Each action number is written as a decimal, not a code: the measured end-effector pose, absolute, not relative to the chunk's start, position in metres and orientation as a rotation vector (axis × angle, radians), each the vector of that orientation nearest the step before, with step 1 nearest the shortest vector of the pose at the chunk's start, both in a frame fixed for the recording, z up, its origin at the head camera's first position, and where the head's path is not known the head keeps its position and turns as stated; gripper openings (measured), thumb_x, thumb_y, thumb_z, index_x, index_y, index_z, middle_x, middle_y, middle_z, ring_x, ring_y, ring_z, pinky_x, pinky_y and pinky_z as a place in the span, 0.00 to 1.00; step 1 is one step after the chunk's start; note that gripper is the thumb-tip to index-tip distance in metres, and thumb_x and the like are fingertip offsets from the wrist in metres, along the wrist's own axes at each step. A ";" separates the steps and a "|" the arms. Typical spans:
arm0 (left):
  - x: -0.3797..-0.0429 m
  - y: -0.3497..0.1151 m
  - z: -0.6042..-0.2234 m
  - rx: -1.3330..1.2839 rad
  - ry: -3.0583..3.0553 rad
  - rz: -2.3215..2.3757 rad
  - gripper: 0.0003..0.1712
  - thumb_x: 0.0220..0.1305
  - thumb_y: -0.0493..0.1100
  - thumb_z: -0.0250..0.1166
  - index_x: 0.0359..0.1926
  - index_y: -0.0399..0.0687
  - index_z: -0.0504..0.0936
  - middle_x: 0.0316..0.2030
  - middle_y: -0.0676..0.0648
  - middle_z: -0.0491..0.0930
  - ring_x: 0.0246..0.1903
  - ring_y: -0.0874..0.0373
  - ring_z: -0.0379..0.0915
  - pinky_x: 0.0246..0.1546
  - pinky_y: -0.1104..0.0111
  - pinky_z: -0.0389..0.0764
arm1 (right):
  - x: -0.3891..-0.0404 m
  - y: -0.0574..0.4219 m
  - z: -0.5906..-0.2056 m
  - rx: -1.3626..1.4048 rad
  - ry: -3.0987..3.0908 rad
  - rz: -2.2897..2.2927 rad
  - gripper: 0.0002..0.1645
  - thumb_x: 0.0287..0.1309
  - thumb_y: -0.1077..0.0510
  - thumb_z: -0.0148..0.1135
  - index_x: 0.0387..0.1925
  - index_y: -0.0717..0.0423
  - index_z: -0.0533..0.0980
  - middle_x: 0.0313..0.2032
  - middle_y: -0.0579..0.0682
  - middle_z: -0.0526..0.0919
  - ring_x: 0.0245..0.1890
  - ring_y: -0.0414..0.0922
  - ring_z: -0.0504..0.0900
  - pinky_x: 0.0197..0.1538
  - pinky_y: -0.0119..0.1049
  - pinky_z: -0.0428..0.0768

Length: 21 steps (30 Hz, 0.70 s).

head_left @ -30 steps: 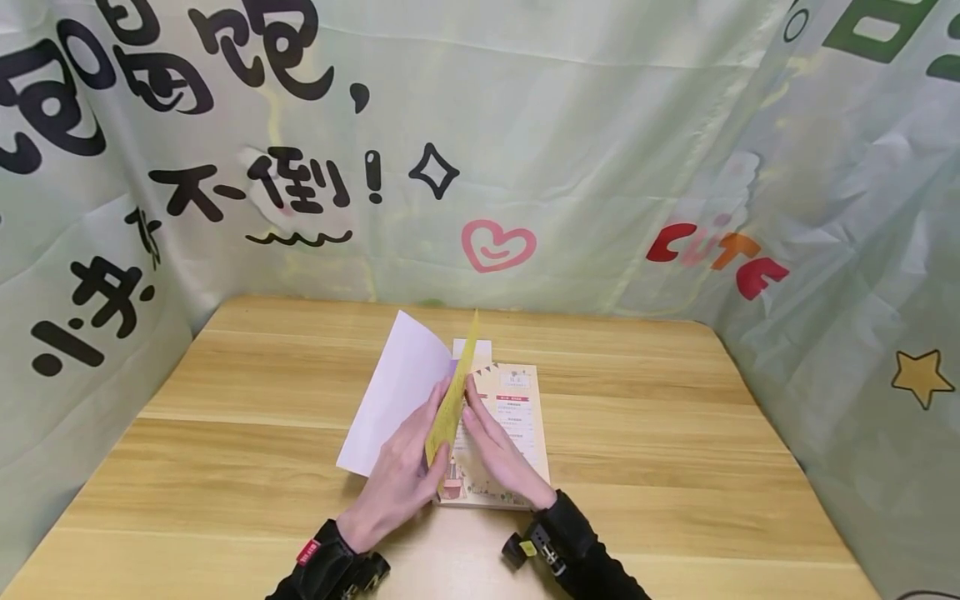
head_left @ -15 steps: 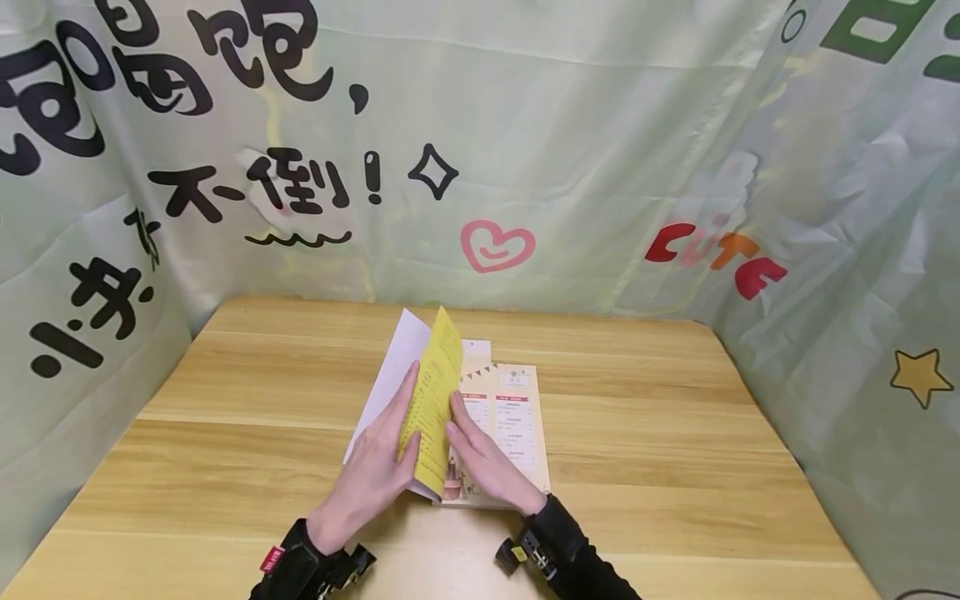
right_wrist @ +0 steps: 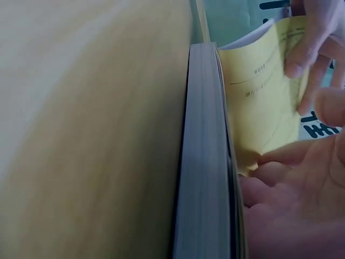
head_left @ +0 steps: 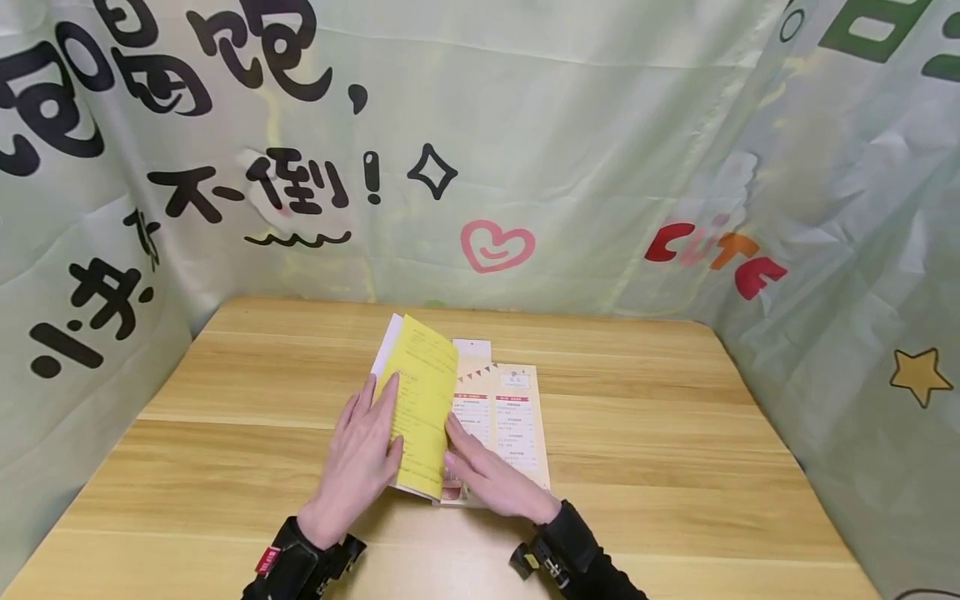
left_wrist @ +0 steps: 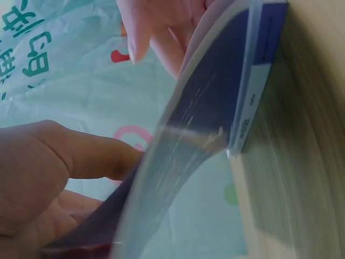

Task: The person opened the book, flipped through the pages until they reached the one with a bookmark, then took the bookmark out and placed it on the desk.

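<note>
An open book lies on the table, its cream printed page (head_left: 516, 425) on the right and a yellow printed page (head_left: 426, 400) turned to the left. Along the yellow page's left edge, a strip of the white inner cover (head_left: 386, 343) shows. My left hand (head_left: 352, 462) rests on the yellow page's left part, fingers extended. My right hand (head_left: 498, 479) touches the book near the fold, its fingers extended toward the yellow page. In the left wrist view, the cover's dark blue outer side (left_wrist: 215, 81) bends up off the table. The right wrist view shows the thick page block (right_wrist: 204, 151) edge-on.
A white tab or slip (head_left: 472, 348) sticks out beyond the book's top edge. The wooden table (head_left: 652, 433) surrounds the book, with a printed cloth (head_left: 585, 150) hanging behind and at both sides. A dark cable (head_left: 930, 594) shows at the lower right.
The yellow page, upright near the fold a second ago, has swung left and now lies flatter, covering most of the white inner cover. My left hand moved left with it; the right stayed near the fold.
</note>
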<state>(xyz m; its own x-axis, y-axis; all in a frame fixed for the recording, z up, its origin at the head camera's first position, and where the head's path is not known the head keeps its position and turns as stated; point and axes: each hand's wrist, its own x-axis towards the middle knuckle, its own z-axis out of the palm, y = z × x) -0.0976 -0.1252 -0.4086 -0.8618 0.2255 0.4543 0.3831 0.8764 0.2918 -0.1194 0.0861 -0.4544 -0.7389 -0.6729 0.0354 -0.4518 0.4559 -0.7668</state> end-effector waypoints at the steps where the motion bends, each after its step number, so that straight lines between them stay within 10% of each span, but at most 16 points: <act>1: -0.098 -0.126 -0.409 -0.431 -2.642 -0.509 0.48 0.46 0.33 0.71 0.68 0.28 0.60 0.60 0.32 0.70 0.66 0.37 0.53 0.67 0.43 0.57 | -0.119 0.087 -0.454 -0.966 2.432 -1.142 0.39 0.75 0.44 0.32 0.74 0.66 0.43 0.74 0.58 0.41 0.72 0.52 0.43 0.72 0.55 0.49; 21: -0.092 -0.097 -0.440 -0.996 -2.847 -0.758 0.32 0.55 0.23 0.54 0.64 0.35 0.70 0.63 0.34 0.69 0.65 0.44 0.59 0.67 0.50 0.61 | -0.119 0.134 -0.458 -0.969 2.432 -1.069 0.37 0.72 0.42 0.41 0.72 0.60 0.55 0.73 0.57 0.49 0.72 0.49 0.46 0.72 0.57 0.47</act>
